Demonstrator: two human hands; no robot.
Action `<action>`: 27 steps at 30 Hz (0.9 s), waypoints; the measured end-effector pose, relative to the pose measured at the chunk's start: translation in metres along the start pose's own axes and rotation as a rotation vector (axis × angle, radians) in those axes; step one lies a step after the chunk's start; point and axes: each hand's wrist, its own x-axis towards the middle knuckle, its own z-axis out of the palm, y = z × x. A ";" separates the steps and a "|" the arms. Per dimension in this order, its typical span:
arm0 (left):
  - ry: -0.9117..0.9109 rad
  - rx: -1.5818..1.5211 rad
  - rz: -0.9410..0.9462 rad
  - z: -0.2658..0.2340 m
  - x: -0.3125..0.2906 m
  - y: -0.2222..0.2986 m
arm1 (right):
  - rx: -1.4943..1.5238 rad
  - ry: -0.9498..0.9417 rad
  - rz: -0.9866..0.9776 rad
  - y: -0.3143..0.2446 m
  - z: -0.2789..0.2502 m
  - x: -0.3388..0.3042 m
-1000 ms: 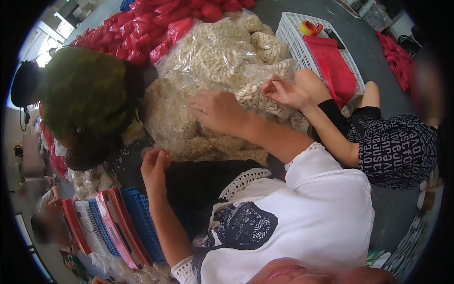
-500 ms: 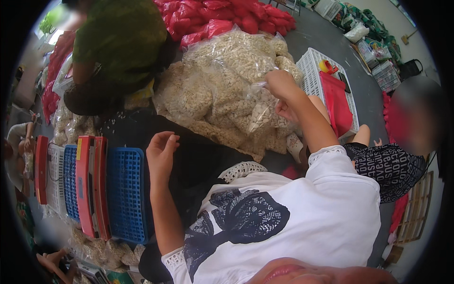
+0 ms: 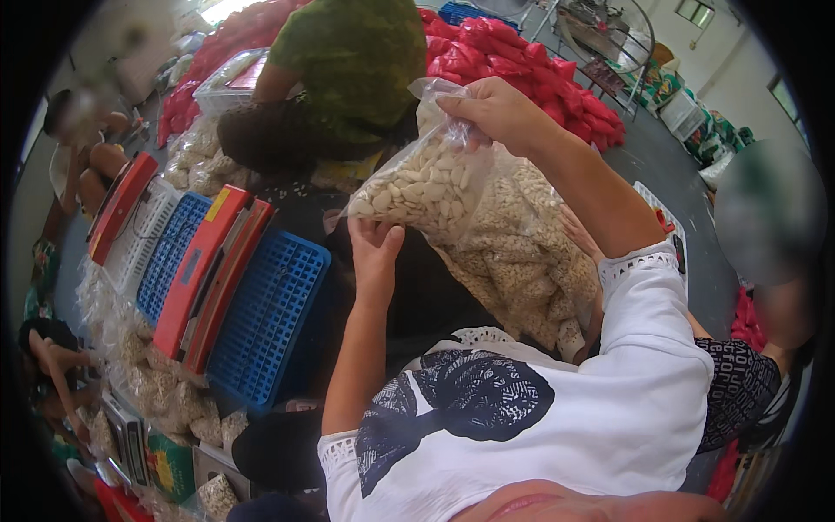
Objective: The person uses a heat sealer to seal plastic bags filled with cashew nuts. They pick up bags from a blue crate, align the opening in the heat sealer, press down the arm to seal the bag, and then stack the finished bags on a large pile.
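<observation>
Clear seed bag (image 3: 430, 187): right hand (image 3: 504, 111) pinches upper end between fingers; left hand (image 3: 374, 252) at lower corner, pinching unclear. Apparently two-handed holding; next move calls for steady support.

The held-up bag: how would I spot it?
Find the large pile of bagged pale seeds. At its upper left, a clear plastic bag spans from the right hand above to the left hand below. Unlike the pile, it is held up.

Clear bag (image 3: 439, 204) of pale seeds (image 3: 409, 193), held raised

Plastic is transparent, wrinkled; bag part-filled. Seeds are flat, oval, cream-white, massed in the lower part. Pose: tilted, upper end gripped by the right hand (image 3: 497, 111), lower left corner touching the left hand (image 3: 376, 257).
</observation>
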 end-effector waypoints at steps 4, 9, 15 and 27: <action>0.246 -0.009 -0.002 -0.023 -0.017 0.037 | 0.452 -0.188 0.105 -0.044 0.065 0.032; 0.537 -0.232 0.134 -0.056 -0.043 0.078 | 0.622 -0.550 0.059 -0.061 0.128 0.059; 0.728 0.021 0.341 -0.123 -0.080 0.103 | 0.436 -0.509 -0.102 -0.071 0.185 0.064; 0.920 0.352 0.444 -0.149 -0.104 0.120 | 0.394 -0.353 -0.176 -0.019 0.231 0.074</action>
